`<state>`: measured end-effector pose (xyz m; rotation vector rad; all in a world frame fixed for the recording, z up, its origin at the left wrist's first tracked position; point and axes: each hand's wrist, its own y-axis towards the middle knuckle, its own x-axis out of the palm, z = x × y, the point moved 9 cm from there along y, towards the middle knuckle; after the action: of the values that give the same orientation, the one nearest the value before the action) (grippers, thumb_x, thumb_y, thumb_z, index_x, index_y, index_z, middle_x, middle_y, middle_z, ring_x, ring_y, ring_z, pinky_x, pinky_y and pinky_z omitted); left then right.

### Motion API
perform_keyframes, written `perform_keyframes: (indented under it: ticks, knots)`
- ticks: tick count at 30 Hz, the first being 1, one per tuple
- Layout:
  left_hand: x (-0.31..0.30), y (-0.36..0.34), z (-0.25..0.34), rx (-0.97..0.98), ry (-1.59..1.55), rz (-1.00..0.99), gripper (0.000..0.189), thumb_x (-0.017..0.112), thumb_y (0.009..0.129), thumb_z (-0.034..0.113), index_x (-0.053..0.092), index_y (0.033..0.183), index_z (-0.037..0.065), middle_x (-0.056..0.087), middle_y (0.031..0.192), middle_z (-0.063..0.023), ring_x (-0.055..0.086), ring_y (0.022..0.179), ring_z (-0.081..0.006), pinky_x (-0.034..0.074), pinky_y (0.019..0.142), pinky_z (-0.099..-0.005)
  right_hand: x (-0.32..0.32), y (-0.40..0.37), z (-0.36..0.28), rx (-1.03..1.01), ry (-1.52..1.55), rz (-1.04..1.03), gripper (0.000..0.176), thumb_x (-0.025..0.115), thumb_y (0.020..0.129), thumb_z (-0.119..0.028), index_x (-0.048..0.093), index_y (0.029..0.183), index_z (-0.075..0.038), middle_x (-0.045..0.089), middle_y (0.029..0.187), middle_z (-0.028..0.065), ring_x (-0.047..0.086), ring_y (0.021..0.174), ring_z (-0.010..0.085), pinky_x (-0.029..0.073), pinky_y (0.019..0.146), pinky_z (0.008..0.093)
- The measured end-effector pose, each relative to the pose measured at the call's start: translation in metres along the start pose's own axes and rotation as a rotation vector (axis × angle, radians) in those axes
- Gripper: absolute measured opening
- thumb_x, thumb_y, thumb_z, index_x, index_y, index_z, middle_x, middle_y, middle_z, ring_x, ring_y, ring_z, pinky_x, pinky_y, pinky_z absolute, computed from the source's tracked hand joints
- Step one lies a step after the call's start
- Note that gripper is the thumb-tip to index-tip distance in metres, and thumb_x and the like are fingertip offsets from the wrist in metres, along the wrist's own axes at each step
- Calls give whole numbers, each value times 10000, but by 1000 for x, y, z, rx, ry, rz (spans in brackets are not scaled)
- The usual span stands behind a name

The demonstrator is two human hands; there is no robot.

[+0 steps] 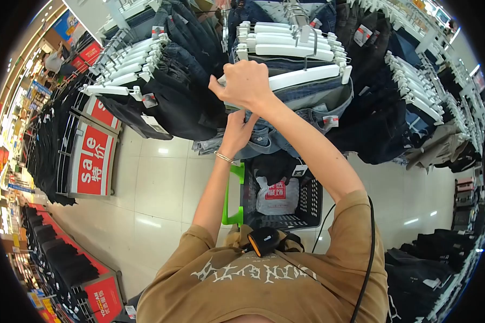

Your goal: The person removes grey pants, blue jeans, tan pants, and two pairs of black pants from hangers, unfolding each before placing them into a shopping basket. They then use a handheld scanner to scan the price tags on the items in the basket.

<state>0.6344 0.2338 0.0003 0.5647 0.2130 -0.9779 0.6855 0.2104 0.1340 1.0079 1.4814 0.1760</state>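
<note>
A pair of blue jeans [275, 139] hangs at the front of the middle rack, close to a white clip hanger [307, 77]. My left hand [237, 132] is closed on the denim at the left side of these jeans. Just above it, my right hand [248, 83] is curled around the left end of the white hanger and covers its clip. The thumb of my right hand points out to the left. A red-and-white tag [330, 121] shows on the right side of the denim. Whatever lies under my right fingers is hidden.
Below the jeans stands a black basket [307, 207] with a green handle [233, 215], holding a dark garment and a white bag [277, 196]. Black trousers [178, 91] hang at left and dark jeans [372, 107] at right. A red sale sign [93, 161] stands on the left.
</note>
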Motion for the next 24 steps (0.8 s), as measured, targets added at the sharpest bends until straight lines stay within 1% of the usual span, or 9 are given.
perform_keyframes:
  ticks: [4,6,11,13,15,16,18,20,24]
  knots:
    - [3,0,-11,49,-45,3,430,633,865,250,474,698,-113,428,565,-235,312,511,-293,309,505,-411,11,-6,-6,-87,38,-74,411,591,723,-431,644,580,-49,604,549,144,625,512,279,467,473,368]
    - [3,2,-10,95,-11,15,300,630,847,166,533,788,-111,507,581,-124,387,562,-125,345,516,-340,12,-7,-6,-116,46,-72,418,595,720,-438,641,577,-48,602,545,144,624,510,279,466,471,369]
    - [-1,2,-4,9,80,-31,299,626,850,169,541,789,-111,502,584,-132,386,568,-124,350,527,-329,18,-3,-5,-83,52,-138,393,598,727,-405,654,598,-38,607,561,151,633,531,298,486,494,384]
    - [0,0,-3,-13,121,-50,299,624,851,171,544,787,-110,501,585,-136,386,570,-124,351,530,-328,16,-4,-5,-94,64,-80,399,596,734,-394,635,580,-28,588,535,159,621,509,308,481,480,384]
    - [1,-2,2,23,-15,-12,307,612,864,183,549,789,-108,494,581,-139,379,569,-126,345,528,-328,10,-2,-7,-105,73,-25,407,595,740,-384,617,562,-19,569,510,168,608,486,318,477,466,385]
    - [3,-4,3,26,-15,-21,307,612,864,183,549,789,-108,494,581,-139,379,569,-126,345,528,-328,11,-1,-6,-76,79,-77,366,589,734,-365,645,595,-31,595,555,170,626,526,317,489,494,394]
    - [6,-10,-4,-59,-63,-32,360,616,877,256,578,814,-96,515,612,-228,375,520,-237,376,528,-353,12,2,-6,-43,82,-125,331,583,728,-346,674,628,-43,620,599,173,645,566,317,502,523,403]
    - [18,-26,-14,-51,-84,-22,358,607,883,259,585,818,-92,523,610,-214,383,524,-224,387,538,-351,2,7,-12,-81,134,15,373,595,730,-347,605,556,-16,567,513,175,597,477,331,474,467,395]
    - [29,-57,6,-48,-86,-57,351,603,889,266,606,863,-84,527,596,-179,391,541,-184,402,554,-343,4,17,-17,-94,113,50,336,595,724,-334,604,587,-27,572,521,170,597,482,333,475,478,406]
